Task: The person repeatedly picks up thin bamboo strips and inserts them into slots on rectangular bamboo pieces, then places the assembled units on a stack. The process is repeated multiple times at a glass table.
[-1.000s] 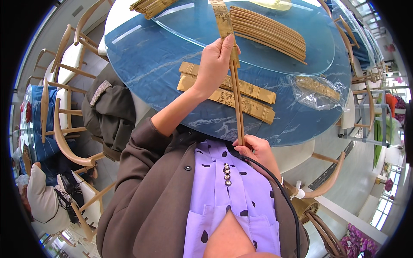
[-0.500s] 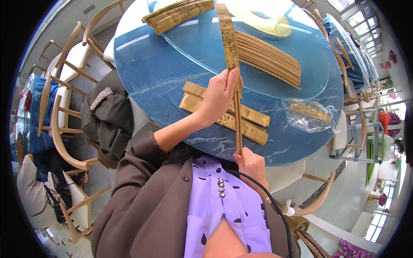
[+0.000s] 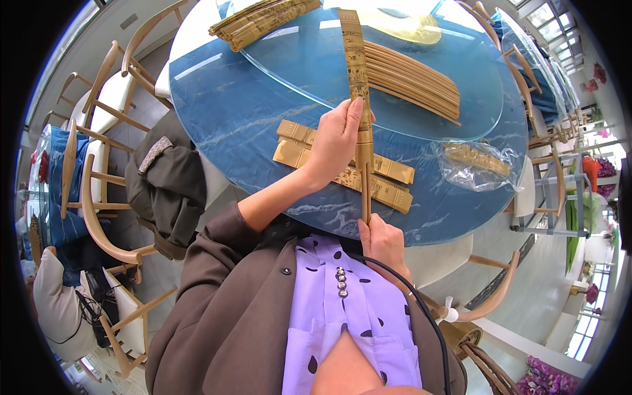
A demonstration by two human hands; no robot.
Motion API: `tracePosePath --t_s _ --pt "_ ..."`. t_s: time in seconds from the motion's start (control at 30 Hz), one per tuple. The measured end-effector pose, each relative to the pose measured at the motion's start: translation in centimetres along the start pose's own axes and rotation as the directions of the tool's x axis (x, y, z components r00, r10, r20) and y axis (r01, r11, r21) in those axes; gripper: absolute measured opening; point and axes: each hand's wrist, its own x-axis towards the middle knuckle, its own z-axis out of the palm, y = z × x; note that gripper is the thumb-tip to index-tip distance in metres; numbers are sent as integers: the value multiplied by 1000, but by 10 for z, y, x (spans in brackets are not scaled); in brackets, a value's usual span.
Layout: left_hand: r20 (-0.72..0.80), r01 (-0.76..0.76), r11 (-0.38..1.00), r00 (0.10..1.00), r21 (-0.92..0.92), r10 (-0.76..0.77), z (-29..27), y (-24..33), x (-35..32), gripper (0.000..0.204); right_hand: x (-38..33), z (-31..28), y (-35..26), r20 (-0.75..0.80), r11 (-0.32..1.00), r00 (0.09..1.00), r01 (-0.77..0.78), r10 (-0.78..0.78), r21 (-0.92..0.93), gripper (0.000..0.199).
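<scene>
My left hand [image 3: 337,141] is closed around the lower part of a long gold printed paper sleeve [image 3: 353,52], which points away from me over the table. Out of its near end stick wooden chopsticks [image 3: 366,194], their upper part hidden inside the sleeve. At the table's near edge, my right hand [image 3: 383,242] pinches their lower ends between thumb and fingers. Beneath my left hand lie two rows of gold-wrapped chopstick packets [image 3: 393,195], partly covered by the hand. Beyond, to the right, a row of loose bare chopsticks [image 3: 415,79] rests on the glass turntable [image 3: 484,122].
A pile of gold sleeves [image 3: 263,23] lies at the far left of the round blue table [image 3: 224,108]. On the right is a clear plastic bag [image 3: 477,168] with gold packets inside. Wooden chairs [image 3: 99,204] stand around, one with a dark jacket [image 3: 168,181] over it.
My right hand has moved slightly up toward the left hand. Less of the chopsticks shows below the sleeve, so they sit deeper in it.
</scene>
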Motion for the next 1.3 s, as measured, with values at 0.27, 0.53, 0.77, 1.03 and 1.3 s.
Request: tracePosePath --t_s 0.27,0.53,0.77,1.03,1.3 --pt "10 -188 951 981 245 191 3 6 -14 36 6 -6 -2 -32 1000 999 -11 12 14 30" --pt "-21 -290 925 952 247 305 7 3 -15 24 13 -9 -6 -69 999 998 6 -3 39 31" --pt "63 -348 910 937 226 343 11 -8 -32 17 22 -17 -8 -93 999 996 12 -7 50 30" --pt "63 -338 912 941 233 332 10 -7 -34 17 25 -17 -8 -78 1000 997 13 -12 19 29" --pt "77 -306 933 952 190 297 7 -8 -42 19 31 -15 -6 -110 1000 994 6 -4 19 28"
